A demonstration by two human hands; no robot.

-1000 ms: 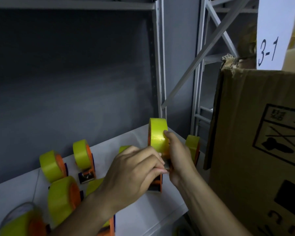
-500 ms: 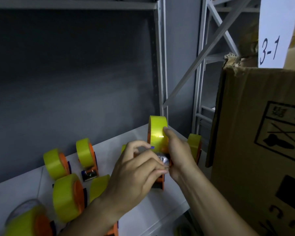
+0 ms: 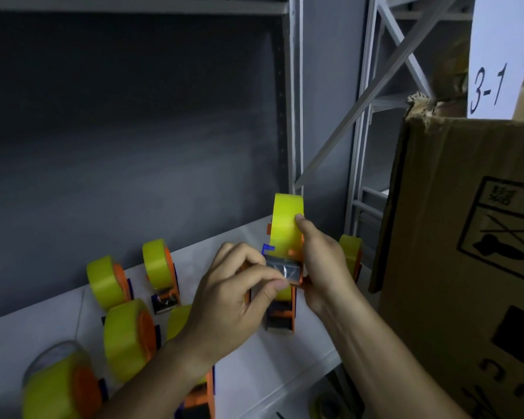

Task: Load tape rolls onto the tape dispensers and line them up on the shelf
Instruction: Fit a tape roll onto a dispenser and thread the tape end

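An orange tape dispenser [image 3: 280, 309] carrying a yellow tape roll [image 3: 285, 225] is held upright above the white shelf [image 3: 254, 364]. My right hand [image 3: 324, 264] grips its right side, with the forefinger lying on the roll. My left hand [image 3: 236, 294] pinches the loose strip of tape [image 3: 285, 269] at the dispenser's front, below a small blue tab [image 3: 268, 247]. Several loaded dispensers with yellow rolls [image 3: 108, 281] [image 3: 159, 267] [image 3: 129, 338] [image 3: 58, 388] lie on the shelf to the left. Another loaded dispenser [image 3: 351, 255] stands behind my right hand.
A large cardboard box [image 3: 466, 267] stands close on the right, with a white "3-1" sign [image 3: 493, 55] above it. A grey back wall [image 3: 127, 146] and a metal upright [image 3: 294, 101] bound the shelf. A tape roll [image 3: 324, 403] shows below the shelf edge.
My left hand has opened away from the dispenser's front and now pinches the tape strip, which has come into sight together with the blue tab. My right hand keeps its grip.
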